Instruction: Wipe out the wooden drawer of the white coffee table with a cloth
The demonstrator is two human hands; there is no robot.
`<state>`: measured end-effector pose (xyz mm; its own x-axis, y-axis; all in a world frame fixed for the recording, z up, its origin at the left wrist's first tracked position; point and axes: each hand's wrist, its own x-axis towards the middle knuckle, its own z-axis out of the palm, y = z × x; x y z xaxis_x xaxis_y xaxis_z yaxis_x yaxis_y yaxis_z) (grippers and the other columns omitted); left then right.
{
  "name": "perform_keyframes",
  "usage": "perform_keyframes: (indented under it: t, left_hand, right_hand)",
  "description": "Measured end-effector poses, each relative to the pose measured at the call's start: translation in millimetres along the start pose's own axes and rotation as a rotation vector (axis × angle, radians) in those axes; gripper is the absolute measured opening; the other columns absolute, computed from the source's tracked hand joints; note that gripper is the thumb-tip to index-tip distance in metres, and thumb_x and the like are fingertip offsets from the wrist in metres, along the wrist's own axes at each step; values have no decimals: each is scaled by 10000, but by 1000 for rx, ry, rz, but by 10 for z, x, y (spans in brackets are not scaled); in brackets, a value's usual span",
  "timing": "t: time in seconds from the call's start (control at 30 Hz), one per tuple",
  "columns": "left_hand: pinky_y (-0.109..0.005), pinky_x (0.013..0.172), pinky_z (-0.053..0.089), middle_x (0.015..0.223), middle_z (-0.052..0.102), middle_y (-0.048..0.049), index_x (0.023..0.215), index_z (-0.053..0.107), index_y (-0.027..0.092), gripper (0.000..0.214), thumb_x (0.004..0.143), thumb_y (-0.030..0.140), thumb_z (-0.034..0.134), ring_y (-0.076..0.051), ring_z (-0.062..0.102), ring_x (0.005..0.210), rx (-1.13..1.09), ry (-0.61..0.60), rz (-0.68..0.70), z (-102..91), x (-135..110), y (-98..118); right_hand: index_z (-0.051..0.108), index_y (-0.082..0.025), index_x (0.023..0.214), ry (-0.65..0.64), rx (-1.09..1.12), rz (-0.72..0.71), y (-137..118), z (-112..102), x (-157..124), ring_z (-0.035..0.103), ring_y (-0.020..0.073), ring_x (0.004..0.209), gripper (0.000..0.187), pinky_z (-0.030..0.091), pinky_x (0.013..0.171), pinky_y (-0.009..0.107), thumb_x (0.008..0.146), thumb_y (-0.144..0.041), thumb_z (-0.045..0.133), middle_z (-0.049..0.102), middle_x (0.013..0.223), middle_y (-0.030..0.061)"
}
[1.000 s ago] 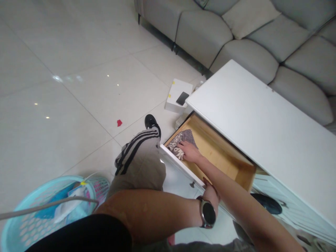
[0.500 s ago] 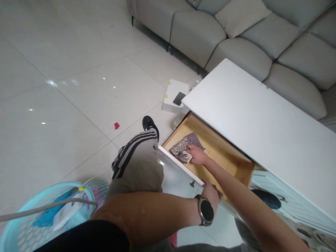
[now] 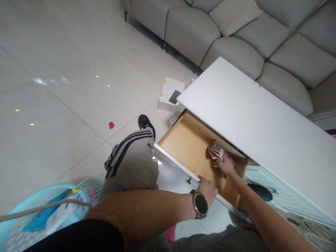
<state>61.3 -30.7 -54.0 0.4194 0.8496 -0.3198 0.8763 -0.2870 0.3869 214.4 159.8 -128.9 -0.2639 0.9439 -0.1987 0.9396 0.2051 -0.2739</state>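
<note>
A wooden drawer (image 3: 187,147) stands pulled out from under a white table top (image 3: 252,119). My right hand (image 3: 226,166) reaches into the drawer's right end and rests on a crumpled patterned cloth (image 3: 217,151), fingers closed on its edge. My left hand (image 3: 207,189), with a dark watch on the wrist, grips the drawer's white front edge (image 3: 173,164). The left part of the drawer's floor is bare wood.
A grey sofa (image 3: 236,38) runs along the back. A white box with a phone on it (image 3: 170,98) lies on the tiled floor by the table corner. A light blue laundry basket (image 3: 39,217) sits at lower left. My striped trouser leg (image 3: 131,161) kneels beside the drawer.
My right hand has dragged the patterned cloth from the drawer's left end to its right end, bunching it up. The left hand stays on the drawer front.
</note>
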Motion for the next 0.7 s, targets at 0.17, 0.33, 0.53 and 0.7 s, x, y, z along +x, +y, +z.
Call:
perform_keyframes:
  t: [0.17, 0.33, 0.53, 0.7]
  left_hand:
    - [-656, 1033, 465, 1266, 708, -198, 1388, 643, 202, 441, 983, 157, 473, -330, 647, 1213, 23, -9, 14, -33, -45, -3]
    - [-665, 992, 483, 1225, 723, -192, 1369, 662, 206, 439, 967, 153, 493, -358, 665, 1173, 36, -17, 6, -75, -84, -16]
    - [-660, 977, 475, 1153, 743, -197, 1329, 692, 175, 425, 955, 143, 493, -367, 666, 1120, 102, -50, 17, -80, -112, -4]
    - [-651, 933, 509, 1132, 755, -206, 1267, 721, 124, 408, 990, 137, 422, -377, 707, 1051, 135, -78, 41, -132, -150, -41]
  right_hand:
    - [717, -180, 1126, -23, 0, -96, -564, 148, 127, 630, 322, 1084, 386, 497, 992, 461, 861, -318, 473, 691, 1147, 162]
    - [711, -196, 1228, -24, -120, -273, -1249, 153, 185, 531, 346, 1200, 444, 431, 1049, 507, 927, -407, 462, 590, 1345, 165]
    - [360, -405, 1606, -224, -259, -417, -1995, 394, 227, 74, 516, 1518, 826, 261, 1094, 736, 847, -633, 591, 170, 1728, 49]
    - [226, -434, 1645, -223, -323, -472, -2086, 540, 430, -11, 532, 1530, 854, 220, 1086, 779, 875, -492, 593, 59, 1751, 41]
